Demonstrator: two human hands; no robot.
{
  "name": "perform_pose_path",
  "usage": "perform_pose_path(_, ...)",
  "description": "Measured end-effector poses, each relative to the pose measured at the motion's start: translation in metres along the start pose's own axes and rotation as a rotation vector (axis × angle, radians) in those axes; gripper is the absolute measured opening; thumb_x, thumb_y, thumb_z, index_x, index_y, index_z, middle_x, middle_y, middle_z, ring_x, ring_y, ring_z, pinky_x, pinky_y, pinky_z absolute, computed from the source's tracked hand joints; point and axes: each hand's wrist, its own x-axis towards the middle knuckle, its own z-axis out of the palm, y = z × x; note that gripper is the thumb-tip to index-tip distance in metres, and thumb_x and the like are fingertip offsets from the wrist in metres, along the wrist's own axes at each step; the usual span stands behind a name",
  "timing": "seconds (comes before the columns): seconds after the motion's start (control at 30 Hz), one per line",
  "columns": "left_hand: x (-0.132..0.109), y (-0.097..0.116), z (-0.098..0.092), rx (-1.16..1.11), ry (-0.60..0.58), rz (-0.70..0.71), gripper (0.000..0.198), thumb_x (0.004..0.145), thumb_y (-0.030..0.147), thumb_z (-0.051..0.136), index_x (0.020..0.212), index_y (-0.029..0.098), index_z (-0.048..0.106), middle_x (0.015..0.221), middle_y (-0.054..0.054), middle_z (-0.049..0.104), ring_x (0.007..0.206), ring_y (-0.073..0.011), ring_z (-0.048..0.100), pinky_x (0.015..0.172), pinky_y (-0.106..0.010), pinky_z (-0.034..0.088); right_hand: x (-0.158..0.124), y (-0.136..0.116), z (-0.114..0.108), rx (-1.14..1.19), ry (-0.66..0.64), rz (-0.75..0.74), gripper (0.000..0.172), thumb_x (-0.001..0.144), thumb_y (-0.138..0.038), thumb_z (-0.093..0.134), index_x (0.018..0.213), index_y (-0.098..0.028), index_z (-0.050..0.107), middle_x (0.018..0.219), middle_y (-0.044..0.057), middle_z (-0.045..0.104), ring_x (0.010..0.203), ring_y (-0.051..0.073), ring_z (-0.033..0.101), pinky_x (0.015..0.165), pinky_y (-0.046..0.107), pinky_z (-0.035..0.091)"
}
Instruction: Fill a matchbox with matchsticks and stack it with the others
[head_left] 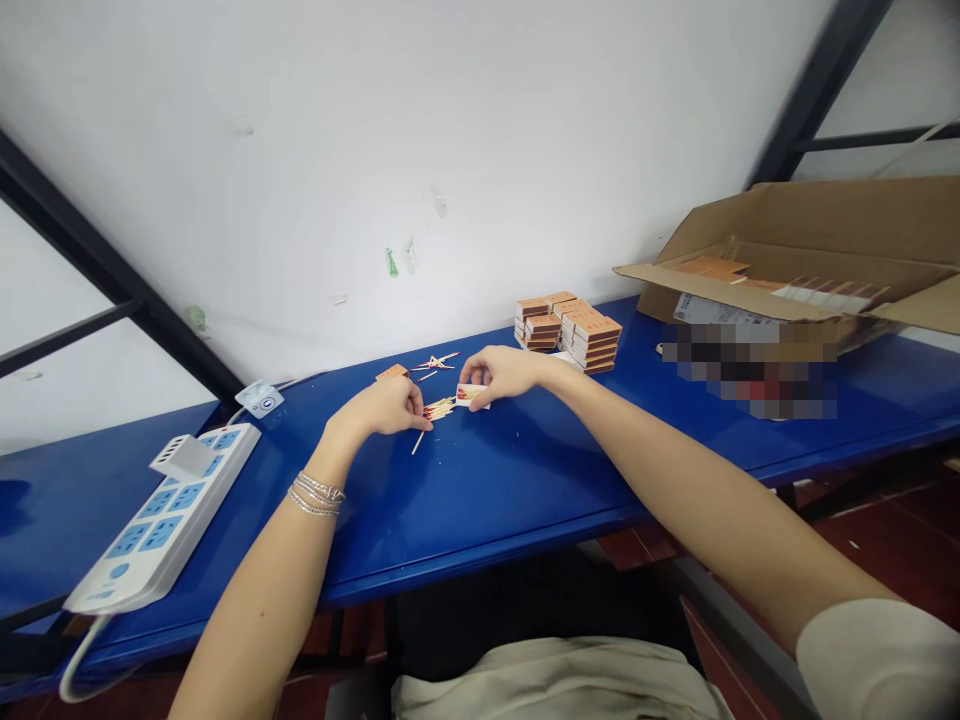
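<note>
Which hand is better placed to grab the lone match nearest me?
Probably left: the left hand sits just beside the lone match, though it pinches a bundle of matches; the right hand is farther and holds a matchbox.

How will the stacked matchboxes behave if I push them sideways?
The stacked matchboxes look small and thin-walled, so they are probably light and easily crushed. Piled several high with uneven edges, the top ones would likely slide off before the pile moves.

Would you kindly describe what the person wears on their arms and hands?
Both hands are bare: no gloves, and no rings that I can make out. The left hand has a stack of thin silver bracelets at its wrist. Above the right hand, the arm is bare up to a short cream sleeve.
</note>
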Motion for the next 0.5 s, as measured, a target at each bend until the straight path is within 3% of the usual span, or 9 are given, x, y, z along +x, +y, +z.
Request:
perform_pose_path(0.17,0.000,-0.002,0.001,0.040,0.065,-0.023,0.035,0.066,0.049,0.071,0.079,0.017,0.065,0.076,-0.004,0.067,0.067,-0.0166,0.059,0.060,-0.027,0.040,-0.002,-0.002,-0.002,-0.036,-0.033,0.009,0.054,0.059,-0.047,0.079,0.101,-0.015,0.070,0.084,0.004,0.071,0.072,0.016,0.063,0.060,0.024,0.042)
perform_pose_path(0.37,0.002,-0.001,0.006,0.083,0.122,0.018,0.046,0.072,0.051,0.066,0.103,0.017,0.065,0.091,-0.007,0.068,0.078,-0.0200,0.061,0.066,-0.029,0.042,-0.009,-0.026,0.006,-0.079,-0.216,-0.044,0.061,0.054,-0.045,0.083,0.106,-0.017,0.069,0.088,0.003,0.071,0.073,0.015,0.062,0.060,0.023,0.041)
perform_pose_path(0.5,0.007,0.001,0.012,0.141,0.130,0.144,0.038,0.076,0.047,0.062,0.098,0.016,0.069,0.093,-0.008,0.068,0.082,-0.0207,0.060,0.068,-0.029,0.041,-0.006,-0.026,0.009,-0.061,-0.102,-0.064,0.049,0.061,-0.040,0.081,0.102,-0.017,0.070,0.089,0.003,0.071,0.074,0.014,0.063,0.061,0.022,0.042)
